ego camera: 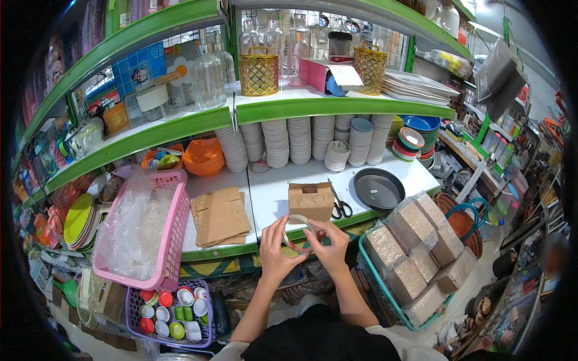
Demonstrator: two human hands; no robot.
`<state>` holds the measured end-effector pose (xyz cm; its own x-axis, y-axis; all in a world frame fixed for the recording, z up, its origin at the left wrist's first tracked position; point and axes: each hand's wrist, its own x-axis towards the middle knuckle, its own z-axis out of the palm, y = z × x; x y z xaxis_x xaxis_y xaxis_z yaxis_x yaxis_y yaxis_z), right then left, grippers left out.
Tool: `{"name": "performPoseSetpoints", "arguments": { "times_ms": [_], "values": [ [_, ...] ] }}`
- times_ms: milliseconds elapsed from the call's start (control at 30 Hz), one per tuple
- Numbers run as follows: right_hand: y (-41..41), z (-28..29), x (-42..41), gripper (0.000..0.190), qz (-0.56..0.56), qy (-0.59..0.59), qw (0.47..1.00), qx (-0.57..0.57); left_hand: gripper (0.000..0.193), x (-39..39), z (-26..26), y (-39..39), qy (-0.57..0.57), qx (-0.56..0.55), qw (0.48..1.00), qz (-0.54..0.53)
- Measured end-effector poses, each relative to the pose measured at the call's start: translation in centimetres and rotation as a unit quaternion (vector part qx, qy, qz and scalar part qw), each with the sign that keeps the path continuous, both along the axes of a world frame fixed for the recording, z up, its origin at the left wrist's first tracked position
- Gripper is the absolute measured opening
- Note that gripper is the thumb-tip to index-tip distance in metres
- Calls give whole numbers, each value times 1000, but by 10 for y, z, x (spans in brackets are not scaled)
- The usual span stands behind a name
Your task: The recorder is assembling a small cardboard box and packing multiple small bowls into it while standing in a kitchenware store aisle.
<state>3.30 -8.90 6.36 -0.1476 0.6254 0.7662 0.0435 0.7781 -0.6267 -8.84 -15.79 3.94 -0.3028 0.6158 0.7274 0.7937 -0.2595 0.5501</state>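
A roll of tape (289, 239) is held up between my two hands, just in front of the shelf's front edge. My left hand (276, 248) grips its left side, while the fingers of my right hand (329, 243) are on its right side. Right behind the roll stands a small brown cardboard box (309, 201) with an opening in its top. Black-handled scissors (342, 208) lie to the right of the box. Flattened cardboard pieces (220, 216) are stacked to the left.
A pink basket (174, 234) holds bubble wrap. Below it, a purple basket (207, 311) contains small colored dishes. At right, a teal basket (384, 293) is heaped with bubble-wrapped boxes (415, 252). A dark round pan (379, 188) and stacked bowls (299, 140) occupy the shelf.
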Motion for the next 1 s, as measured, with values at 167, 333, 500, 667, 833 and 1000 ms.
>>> {"name": "performPoseSetpoints", "arguments": {
  "times_ms": [167, 333, 500, 667, 833, 1000],
  "values": [
    [1, 0, 5, 21, 32, -14, 999, 38, 89, -1, -3, 1, -40, 8, 999, -9],
    [1, -2, 9, 16, 72, 0, 997, -18, 92, -4, -5, 0, -34, 3, 999, -34],
    [10, -5, 21, 8, 167, -1, 970, -176, 95, -12, -4, -1, -44, -15, 995, -84],
    [18, -1, 29, 8, 247, -76, 943, -209, 96, -19, -7, -3, -16, -50, 991, -124],
    [17, 1, 29, 9, 197, -152, 957, -149, 96, -20, -11, -2, -11, -59, 990, -129],
    [11, -3, 23, 12, 165, -133, 966, -150, 97, -21, -11, -2, -20, -56, 990, -129]
  ]
}}
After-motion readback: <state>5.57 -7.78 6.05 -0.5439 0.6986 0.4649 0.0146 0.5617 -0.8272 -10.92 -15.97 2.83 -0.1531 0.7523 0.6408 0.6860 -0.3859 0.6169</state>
